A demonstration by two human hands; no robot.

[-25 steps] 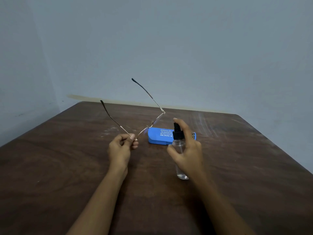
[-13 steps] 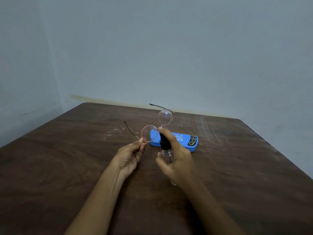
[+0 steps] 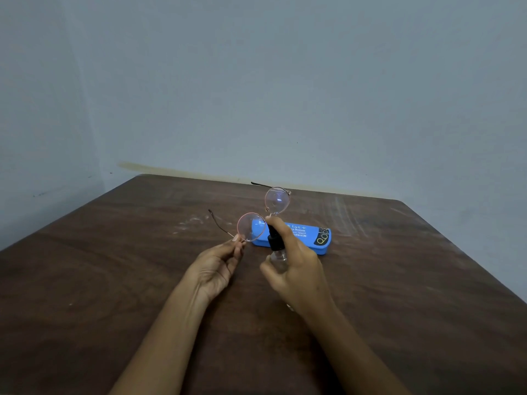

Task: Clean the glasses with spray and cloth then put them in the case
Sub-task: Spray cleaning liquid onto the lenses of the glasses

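Spray step; L hand [image 3: 219,266] pinches glasses [image 3: 251,227] by case [image 3: 313,240]; R hand [image 3: 296,269] grips bottle [image 3: 276,243], finger [image 3: 274,222] on pump; next: press, aimed at lens; cloth unseen.

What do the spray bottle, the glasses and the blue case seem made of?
The spray bottle has a clear body, plastic or perhaps glass, and a matte black pump, likely plastic. The glasses have a thin wire frame, apparently metal with a rosy sheen. The blue case looks hard and smooth, probably plastic.
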